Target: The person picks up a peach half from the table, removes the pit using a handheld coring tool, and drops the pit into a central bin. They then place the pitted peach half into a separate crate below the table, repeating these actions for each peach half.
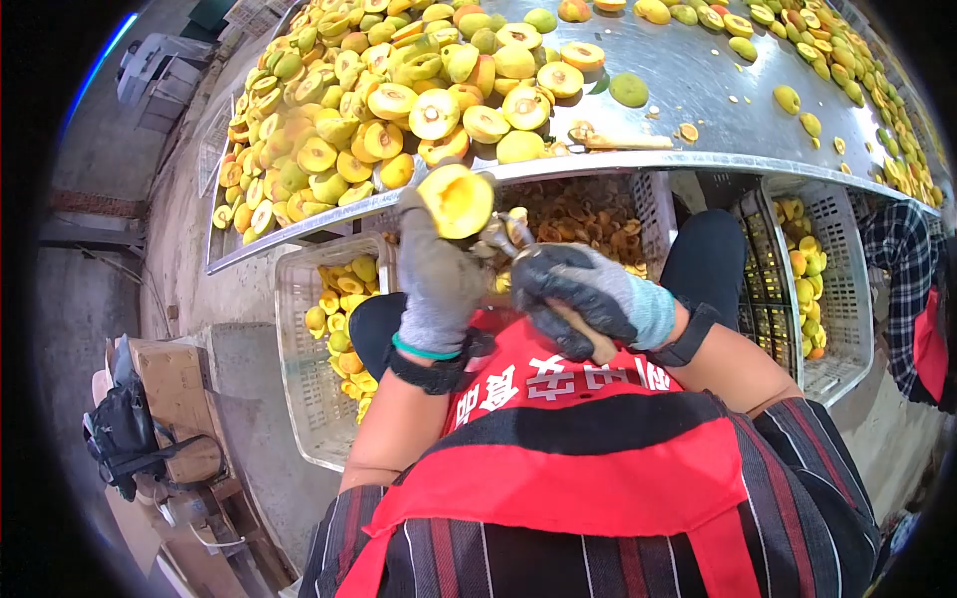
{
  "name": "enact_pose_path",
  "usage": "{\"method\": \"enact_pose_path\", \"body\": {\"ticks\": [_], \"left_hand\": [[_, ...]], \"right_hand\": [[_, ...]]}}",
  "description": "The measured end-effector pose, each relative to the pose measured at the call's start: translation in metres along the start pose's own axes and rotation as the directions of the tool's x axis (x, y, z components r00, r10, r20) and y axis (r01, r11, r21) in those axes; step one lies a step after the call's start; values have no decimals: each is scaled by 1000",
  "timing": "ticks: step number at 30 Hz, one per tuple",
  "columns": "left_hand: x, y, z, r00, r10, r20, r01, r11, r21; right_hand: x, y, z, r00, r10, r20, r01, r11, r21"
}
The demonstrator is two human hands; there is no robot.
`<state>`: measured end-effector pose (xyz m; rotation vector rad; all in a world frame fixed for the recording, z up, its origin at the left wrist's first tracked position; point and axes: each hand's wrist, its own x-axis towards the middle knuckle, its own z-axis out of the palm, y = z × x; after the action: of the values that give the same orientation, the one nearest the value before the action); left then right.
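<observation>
My left hand (439,254), in a grey glove, grips a yellow fruit half (457,201) whose hollowed cut face shows. Close to its right, my right hand (578,299), in a grey and black glove, is closed round the wooden handle (583,331) of a tool. The tool's metal end (506,232) points at the fruit half, with a small brownish piece at its tip. Both hands are over my lap, just below the metal table's edge (598,162). A large heap of cut fruit (389,100) lies on the table beyond them.
A crate of fruit halves (299,399) stands left of my legs, another crate (847,329) to the right. Brown pieces (588,217) fill a crate under the table. A wooden-handled tool (628,143) lies at the table's edge. A person's checked sleeve (892,239) shows at far right.
</observation>
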<state>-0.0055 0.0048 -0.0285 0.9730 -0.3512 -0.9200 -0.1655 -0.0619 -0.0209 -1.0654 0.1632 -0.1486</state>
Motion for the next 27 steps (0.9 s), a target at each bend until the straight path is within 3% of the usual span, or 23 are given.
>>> {"method": "enact_pose_path", "body": {"ticks": [1, 2, 3, 4, 5, 6, 7, 8, 9, 10, 12, 13, 14, 15, 16, 17, 18, 19, 22, 24, 25, 27], "left_hand": [[5, 4, -10, 999, 37, -11, -38, 997, -72], [-2, 14, -15, 992, 109, -61, -104, 992, 69], [-4, 26, -32, 992, 124, 5, -124, 991, 42], [-6, 41, -49, 976, 210, 52, -216, 959, 184], [-1, 52, -82, 934, 351, -70, -278, 835, 475], [-13, 72, -79, 900, 432, -52, -291, 686, 667], [-12, 92, -125, 906, 423, 22, -295, 593, 749], [-3, 111, -144, 908, 417, 46, -177, 282, 943], [0, 122, -145, 912, 406, 61, -33, -75, 997], [5, 123, -141, 910, 410, 63, -32, -81, 996], [31, 116, -95, 909, 385, 158, -208, 92, 974], [48, 107, -79, 936, 318, 150, -226, 217, 950], [67, 96, -67, 958, 222, 182, -236, 246, 940], [88, 84, -57, 972, 160, 170, -194, 146, 970], [103, 71, -42, 967, 163, 198, -184, -99, 978], [119, 57, -38, 923, 157, 352, -304, -266, 915], [123, 52, -16, 991, 10, 130, -123, -264, 957], [136, 33, -28, 945, 106, 308, -254, -356, 899], [158, 18, -40, 903, 214, 372, -295, -319, 901], [165, 20, -43, 919, 262, 295, -310, 17, 951], [165, 19, -47, 918, 261, 299, -313, 14, 950], [138, 29, -32, 942, 188, 280, -335, 596, 730]], "right_hand": [[-4, 5, -9, 1000, -16, -7, 16, 1000, 24], [-9, 13, -16, 990, -117, -80, 111, 991, -72], [-14, 6, -22, 998, -43, -35, 46, 995, 86], [-19, 7, -27, 994, -2, -106, 15, 992, 125], [-24, 9, -30, 984, 42, -176, -12, 986, 168], [-28, 7, -31, 983, 36, -179, -5, 985, 171], [-33, 2, -31, 974, 88, -207, -49, 981, 186], [-35, -1, -31, 963, 140, -231, -94, 975, 201], [-35, 0, -30, 964, 139, -229, -92, 975, 204], [-33, 0, -30, 965, 136, -225, -87, 972, 216], [-26, 0, -30, 969, 120, -214, -71, 972, 223], [-24, 1, -29, 970, 115, -212, -67, 973, 221], [-22, 2, -27, 972, 89, -215, -46, 979, 196], [-20, 1, -25, 973, 64, -221, -26, 985, 170], [-20, -3, -23, 966, 103, -236, -72, 988, 139], [-21, -2, -23, 965, 97, -242, -66, 989, 133], [-22, 0, -22, 964, 97, -248, -63, 988, 139], [-23, 1, -22, 962, 99, -255, -63, 987, 145], [-26, 1, -23, 955, 125, -269, -87, 985, 148], [-28, 1, -26, 957, 113, -267, -79, 988, 135], [-28, 0, -28, 957, 87, -276, -56, 991, 118], [-24, 0, -35, 947, 8, -320, 18, 997, 77]]}}
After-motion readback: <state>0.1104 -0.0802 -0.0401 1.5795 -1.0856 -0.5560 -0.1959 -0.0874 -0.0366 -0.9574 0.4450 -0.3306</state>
